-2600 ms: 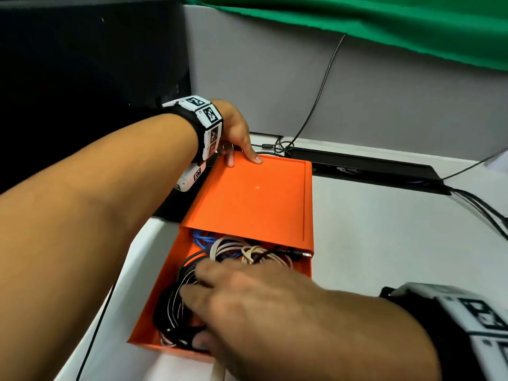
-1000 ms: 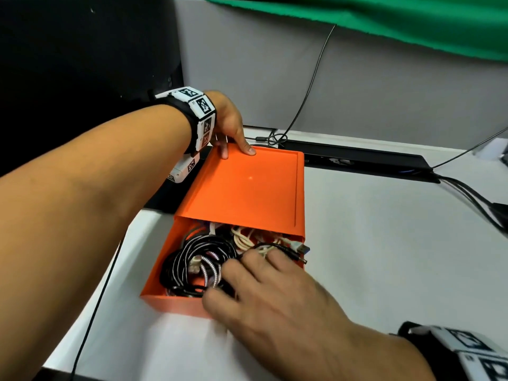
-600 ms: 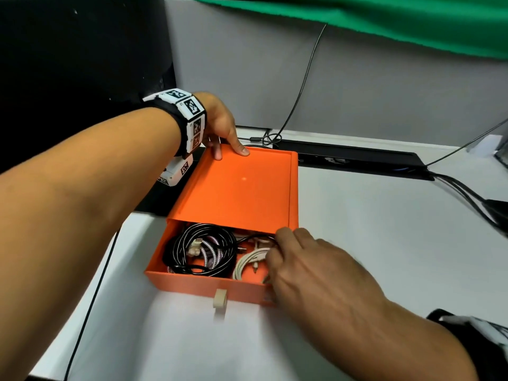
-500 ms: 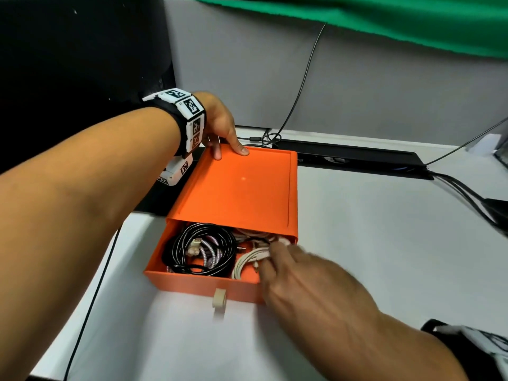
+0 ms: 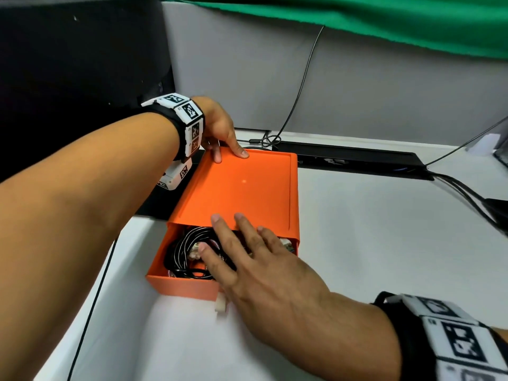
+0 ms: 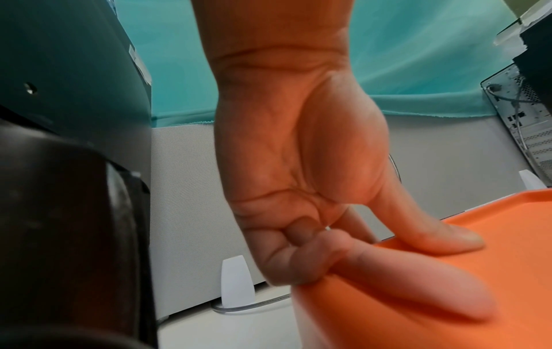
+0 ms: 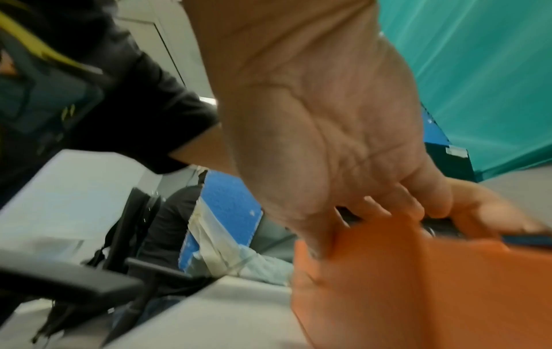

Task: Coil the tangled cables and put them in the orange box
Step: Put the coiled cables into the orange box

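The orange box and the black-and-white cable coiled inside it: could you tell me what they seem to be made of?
Orange box: likely rigid plastic, matte with a faint sheen; thin uniform walls, a moulded raised rim and a small light reflection on top suggest this.
Black-and-white cable: looks like a braided fabric sleeve, judging by the fine alternating weave; the core is hidden.

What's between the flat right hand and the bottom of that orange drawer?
Coiled cables, mostly black-and-white braided, lie under the right hand in the orange drawer. The head view shows this; the right wrist view is too blurred.
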